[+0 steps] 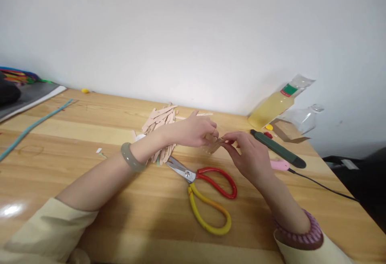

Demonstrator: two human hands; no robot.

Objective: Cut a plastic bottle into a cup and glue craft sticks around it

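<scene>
Between my hands is a small, partly blurred piece made of wooden craft sticks (pixel 216 147). My right hand (pixel 250 153) pinches its right side between thumb and fingertips. At its left side, my left hand (pixel 197 129) has its fingers bent and closed on it; the fingertips are partly hidden. A loose pile of wooden craft sticks (pixel 159 119) lies behind and under my left wrist. Nearer to me, below both hands, lie scissors (pixel 188 175) with one red and one yellow handle, their blade tips by the pile.
At the right stand a bottle of yellow liquid (pixel 269 109) and a clear bottle (pixel 306 120). A dark green pen-like tool (pixel 279 148) and a pink corded tool (pixel 280 165) lie beside my right hand. A blue-green pipe cleaner (pixel 36 125) and a grey mat (pixel 33 97) are at left.
</scene>
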